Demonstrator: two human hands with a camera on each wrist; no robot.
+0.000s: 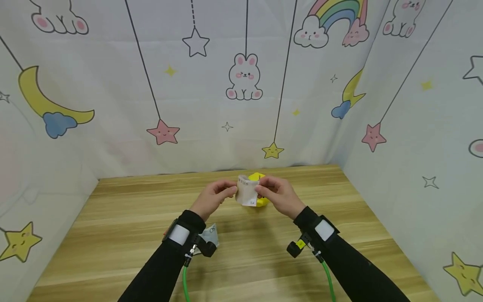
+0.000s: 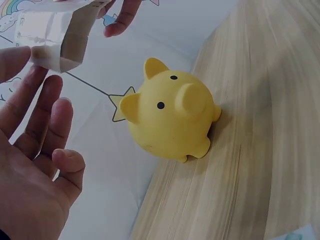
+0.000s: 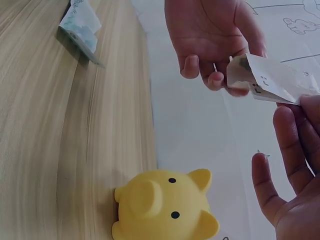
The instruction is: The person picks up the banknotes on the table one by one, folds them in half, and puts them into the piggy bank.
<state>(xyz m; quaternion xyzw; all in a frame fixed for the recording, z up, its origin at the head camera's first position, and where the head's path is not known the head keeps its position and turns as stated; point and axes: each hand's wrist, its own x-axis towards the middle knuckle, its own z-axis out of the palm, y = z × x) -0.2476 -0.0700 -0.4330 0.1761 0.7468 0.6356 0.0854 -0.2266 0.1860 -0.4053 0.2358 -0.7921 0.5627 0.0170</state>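
Note:
A creased, folded paper note (image 1: 247, 191), whitish with small dark print, is held up above the table between both hands. My left hand (image 1: 216, 196) pinches its left edge between thumb and fingers. On the opposite edge, my right hand (image 1: 280, 195) grips it the same way. Behind the note, partly covered by it in the head view, stands a yellow piggy bank (image 2: 172, 115) on the tabletop. Its snout and two black eyes face the wrist cameras, and neither hand touches it.
Another folded, pale green banknote (image 3: 82, 30) lies on the wooden table (image 1: 132, 201), partly behind the left wrist in the head view. A bit of something red (image 1: 165, 232) shows beside that wrist. Patterned white cloth (image 1: 203, 105) hangs behind the table.

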